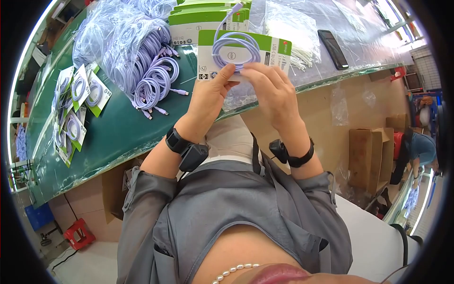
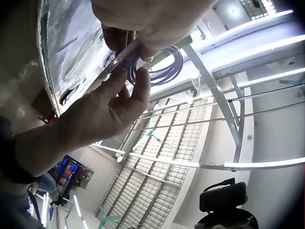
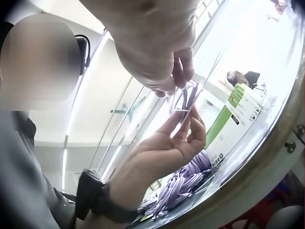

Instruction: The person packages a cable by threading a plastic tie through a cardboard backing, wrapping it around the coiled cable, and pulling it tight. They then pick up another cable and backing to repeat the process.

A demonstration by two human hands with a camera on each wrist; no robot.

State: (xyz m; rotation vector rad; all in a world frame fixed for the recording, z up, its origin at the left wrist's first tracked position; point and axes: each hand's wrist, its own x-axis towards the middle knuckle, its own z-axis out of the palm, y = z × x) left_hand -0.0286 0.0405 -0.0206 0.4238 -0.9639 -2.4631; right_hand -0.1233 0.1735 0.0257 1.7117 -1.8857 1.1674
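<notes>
My left hand (image 1: 211, 92) holds a green and white printed card (image 1: 205, 54) by its lower edge, thumb on the front. Against the card lies a coiled lilac USB cable (image 1: 255, 43), one plug end sticking up past the top edge. At the coil's lower side my right hand (image 1: 276, 92) pinches it with thumb and fingers, close beside the left thumb. From the right wrist, a thin white tie (image 3: 180, 110) crosses the coil between the two hands. The fingertips behind the card are hidden in the head view.
Loose lilac cables (image 1: 156, 83) spill from clear plastic bags (image 1: 111, 35) on the green table (image 1: 120, 130). Carded cables (image 1: 78, 106) lie at the left. Behind my hands stand stacked cards (image 1: 184, 21). White ties (image 1: 298, 35) and a phone (image 1: 333, 49) lie to the right.
</notes>
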